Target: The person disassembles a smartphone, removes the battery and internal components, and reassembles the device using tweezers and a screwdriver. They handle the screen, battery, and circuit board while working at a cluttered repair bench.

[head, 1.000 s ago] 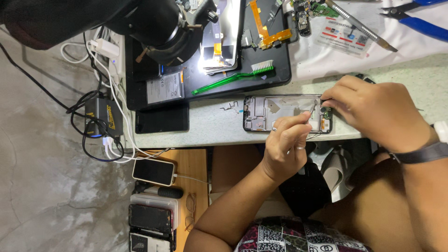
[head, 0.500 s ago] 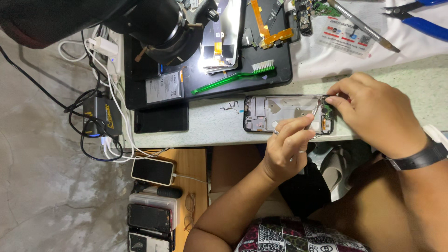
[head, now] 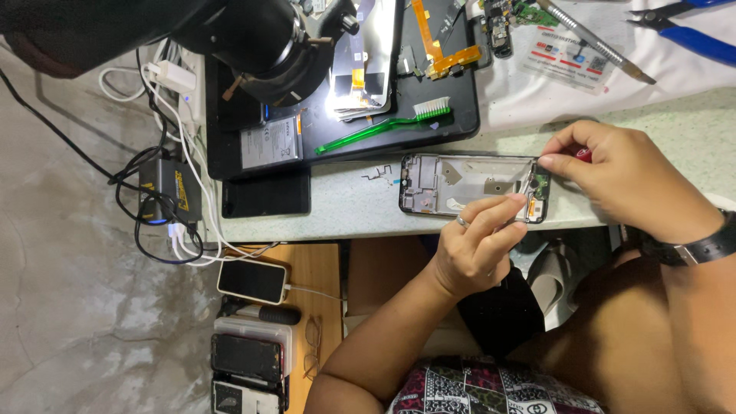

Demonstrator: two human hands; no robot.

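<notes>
The phone frame (head: 468, 184) looks like dull metal on a speckled matt worktop (head: 345, 207), beside a glossy black tray (head: 460, 115).

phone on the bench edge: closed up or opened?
Opened. The phone frame lies flat with no cover, its inner metal plate and small green board exposed. Left hand and right hand work at its right end.

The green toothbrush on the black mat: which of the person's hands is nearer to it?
Left. The left hand sits below the green toothbrush, at the phone frame's near edge; the right hand is farther right, at the frame's right end.
</notes>
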